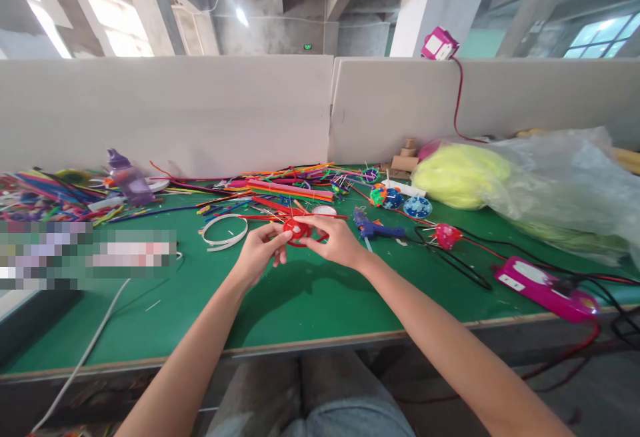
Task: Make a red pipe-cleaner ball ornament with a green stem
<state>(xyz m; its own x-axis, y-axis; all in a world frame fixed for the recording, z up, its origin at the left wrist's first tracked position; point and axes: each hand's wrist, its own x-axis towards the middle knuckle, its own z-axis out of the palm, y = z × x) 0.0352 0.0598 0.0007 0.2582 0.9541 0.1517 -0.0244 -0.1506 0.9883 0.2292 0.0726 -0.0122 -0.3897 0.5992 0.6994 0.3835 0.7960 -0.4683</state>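
Jeans (310, 397), worn, on a lap below the near edge of the worktop (310, 310). Forearms, one pair, bare, reaching over that edge. White cable (107, 314), one, crossing the near edge toward its left corner. Power strip (547, 290), magenta, near the right end of the near edge.

Left hand (263, 247), one, fingertips closed on the left side of a red ball (296, 229). Right hand (335, 240), one, fingers grasping the same ball from its right. Ball held between the two sets of fingertips, over the middle of the worktop; finer detail too small to tell.

White loop (225, 232), one, left of the left hand. Glue gun (380, 229), blue, just right of the right hand. Red piece with white sticks (447, 236), one, farther right.

Toward the far edge: craft stems (290, 190), many colours, heaped; bottle (131, 180), purple, left; patterned balls (417, 206), blue and orange-green, right of centre; plastic bag (565, 184), clear, far right corner.

Board (165, 114), pale, upright along the far edge.
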